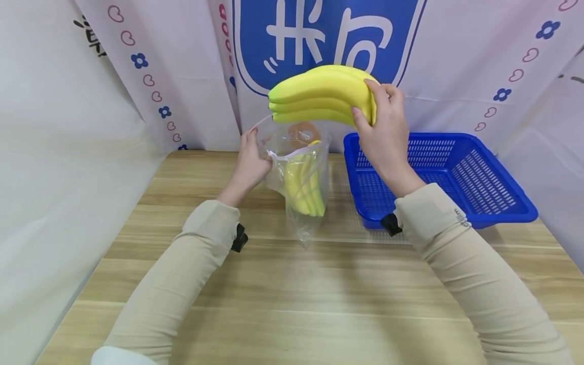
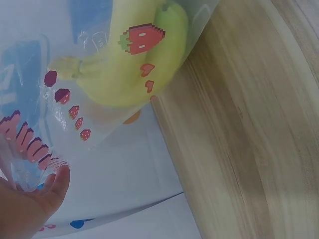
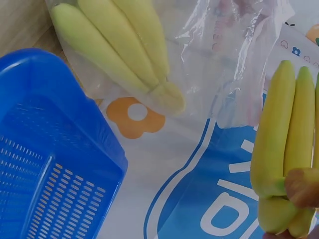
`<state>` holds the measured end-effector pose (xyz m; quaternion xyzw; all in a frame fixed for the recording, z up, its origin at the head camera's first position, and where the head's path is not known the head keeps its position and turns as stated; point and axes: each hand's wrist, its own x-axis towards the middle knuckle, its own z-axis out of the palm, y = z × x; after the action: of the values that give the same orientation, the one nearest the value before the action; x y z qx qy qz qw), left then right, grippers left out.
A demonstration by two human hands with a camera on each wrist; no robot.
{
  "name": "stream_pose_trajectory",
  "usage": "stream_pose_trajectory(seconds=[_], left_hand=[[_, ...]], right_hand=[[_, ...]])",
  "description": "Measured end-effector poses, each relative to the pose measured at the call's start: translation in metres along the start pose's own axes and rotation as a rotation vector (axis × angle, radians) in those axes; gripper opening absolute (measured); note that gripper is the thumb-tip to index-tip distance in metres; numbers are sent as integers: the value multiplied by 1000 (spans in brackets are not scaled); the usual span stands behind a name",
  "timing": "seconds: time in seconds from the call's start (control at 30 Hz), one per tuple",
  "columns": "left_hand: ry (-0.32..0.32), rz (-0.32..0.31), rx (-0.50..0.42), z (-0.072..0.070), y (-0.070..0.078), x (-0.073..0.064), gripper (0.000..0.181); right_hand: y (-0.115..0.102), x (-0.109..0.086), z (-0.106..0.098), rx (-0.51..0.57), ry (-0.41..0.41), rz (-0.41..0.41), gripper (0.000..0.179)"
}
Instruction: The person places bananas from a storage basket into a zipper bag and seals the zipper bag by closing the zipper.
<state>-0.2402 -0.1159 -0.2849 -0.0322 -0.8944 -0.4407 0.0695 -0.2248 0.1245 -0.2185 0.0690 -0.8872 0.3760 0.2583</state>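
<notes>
My left hand pinches the rim of a clear plastic bag, which has small strawberry prints in the left wrist view. Inside the bag sits one bunch of bananas, seen through the film. Above the bag's mouth, my right hand grips a second bunch of bananas by its stem end, the greenish tips pointing left. In the right wrist view that held bunch is at the right edge, with a thumb across it and the rest of the hand mostly cut off.
A blue plastic basket with slotted walls stands on the wooden table, right of the bag and below my right forearm. Behind the table hangs a white printed cloth with a blue sign.
</notes>
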Motion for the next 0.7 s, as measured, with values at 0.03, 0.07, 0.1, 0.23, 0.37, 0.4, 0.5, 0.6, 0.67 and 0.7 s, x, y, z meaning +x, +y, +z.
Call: stream_pose_trajectory(seconds=[0.03, 0.07, 0.1, 0.23, 0.37, 0.4, 0.5, 0.6, 0.67, 0.7], left_hand=[[1, 0, -1, 0, 0, 0, 83], [0, 2, -3, 0, 1, 0, 83], [-2, 2, -4, 0, 1, 0, 84], [-5, 1, -4, 1, 3, 0, 85], [-3, -2, -7, 1, 3, 1, 84], [-2, -4, -12, 1, 3, 1, 83], [2, -14, -20, 1, 4, 1, 81], [-1, -33, -31, 1, 6, 1, 78], [-2, -41, -36, 1, 6, 1, 76], [-2, -43, -37, 1, 6, 1, 76]], right_hand=[[-1, 0, 0, -2, 7, -12, 47], [-1, 0, 0, -4, 12, -23, 47], [-2, 0, 0, -7, 18, -35, 46], [-2, -2, 1, -34, 43, -110, 45], [-1, -4, 5, -55, 65, -186, 42], [-1, -4, 6, -55, 66, -197, 41], [-1, -4, 8, -33, 56, -221, 40], [-3, -3, 9, -14, 19, -217, 40], [-4, -3, 9, -14, -12, -210, 40], [-5, -2, 9, -18, -24, -211, 40]])
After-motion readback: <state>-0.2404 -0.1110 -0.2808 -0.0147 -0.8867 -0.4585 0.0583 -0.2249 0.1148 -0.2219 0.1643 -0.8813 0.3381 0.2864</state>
